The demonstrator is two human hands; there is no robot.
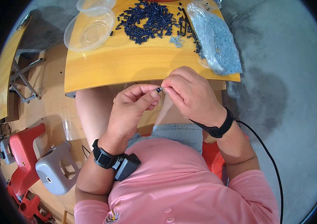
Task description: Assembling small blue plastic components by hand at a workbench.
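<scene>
Between the thumb and forefinger of my left hand (130, 104) is a small dark blue plastic piece (159, 89). My right hand (194, 95) pinches at its pale, metallic-looking end; what those fingertips hold is too small to make out. Both hands meet above my lap, just in front of the table's near edge. Farther back, a heap of similar dark blue pieces (143, 24) covers the middle of the yellow table (128, 69). Beside it lies a little pile of tiny silvery parts (176, 41).
Two clear plastic bowls, one nearer (90, 31), stand at the table's left. A plastic bag of small pale-blue parts (218, 41) lies on the right, beside black rod-like tools (189, 26). Red (25, 156) and grey (57, 170) stools stand left. A black cable (272, 158) trails from my right wrist.
</scene>
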